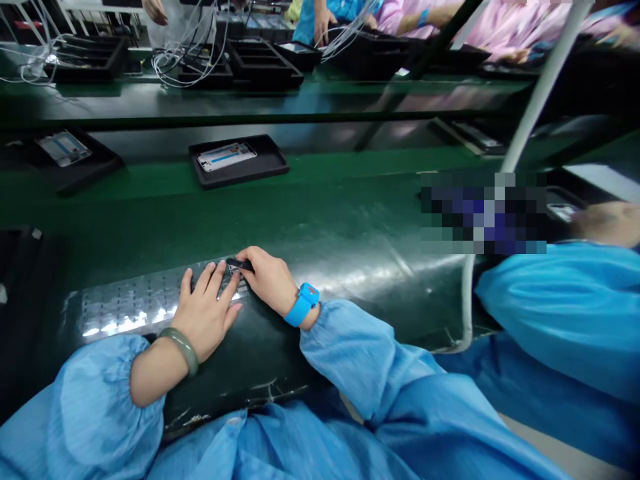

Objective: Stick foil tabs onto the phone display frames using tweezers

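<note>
On the green work surface in front of me lies a clear plastic sheet (127, 300) with rows of small dark marks. My left hand (204, 310) rests on its right part, fingers spread and lying flat. At the sheet's right end my right hand (265, 277) pinches a small black tool (241, 265), whose exact kind I cannot make out. The tool's tip is close to my left fingertips, over a small patch with dark and white marks. A green bangle (181, 350) circles my left wrist, and a blue band (303, 305) my right.
A black tray (240, 163) with a phone part stands ahead, another tray (70, 160) to its left. Black bins (263, 63) and white cables (193, 57) line the far side. At right are a pale post (543, 87) and a co-worker's blue sleeve (565, 300).
</note>
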### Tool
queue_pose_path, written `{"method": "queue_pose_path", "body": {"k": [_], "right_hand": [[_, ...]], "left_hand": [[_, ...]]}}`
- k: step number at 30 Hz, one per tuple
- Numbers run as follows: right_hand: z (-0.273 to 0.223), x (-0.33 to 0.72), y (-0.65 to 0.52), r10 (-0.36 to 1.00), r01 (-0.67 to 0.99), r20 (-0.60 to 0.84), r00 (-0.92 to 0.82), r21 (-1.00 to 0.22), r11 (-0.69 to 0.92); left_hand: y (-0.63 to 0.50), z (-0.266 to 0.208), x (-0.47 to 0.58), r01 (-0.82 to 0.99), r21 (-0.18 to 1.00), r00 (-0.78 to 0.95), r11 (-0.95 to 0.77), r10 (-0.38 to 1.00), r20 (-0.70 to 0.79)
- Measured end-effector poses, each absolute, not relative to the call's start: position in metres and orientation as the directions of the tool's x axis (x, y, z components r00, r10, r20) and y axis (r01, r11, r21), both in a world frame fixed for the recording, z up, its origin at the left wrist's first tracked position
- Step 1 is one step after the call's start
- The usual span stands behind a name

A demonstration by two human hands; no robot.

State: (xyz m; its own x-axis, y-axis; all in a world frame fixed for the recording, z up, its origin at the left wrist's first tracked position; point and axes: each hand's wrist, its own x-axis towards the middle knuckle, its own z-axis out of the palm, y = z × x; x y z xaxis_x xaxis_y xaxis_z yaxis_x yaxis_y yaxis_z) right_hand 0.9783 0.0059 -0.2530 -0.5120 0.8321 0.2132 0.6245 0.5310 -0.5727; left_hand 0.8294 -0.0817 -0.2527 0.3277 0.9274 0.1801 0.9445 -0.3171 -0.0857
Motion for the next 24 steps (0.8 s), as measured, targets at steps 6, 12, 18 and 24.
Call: {"method": "queue_pose_path", "body": {"k": [6,12,18,24], "right_hand": [[-0.253,0.975,0.004,0.849,0.638,0.225,-0.479,-0.575,0.512],[-0.253,0.981,0.002,0.836,0.579,0.293,-0.463,-0.614,0.536],[-0.253,0.986,0.001,0.83,0.574,0.285,-0.479,-0.614,0.542],[-0.252,0.986,-0.006,0.836,0.622,0.235,-0.496,-0.576,0.53]], "left_hand": [[-0.083,-0.251,0.836,0.948,-0.053,0.318,-0.314,0.931,0.179],[-0.085,-0.249,0.836,0.946,-0.055,0.323,-0.319,0.928,0.184],[-0.085,-0.246,0.837,0.944,-0.064,0.331,-0.325,0.928,0.169],[-0.087,-0.243,0.838,0.941,-0.057,0.339,-0.334,0.928,0.154]]}}
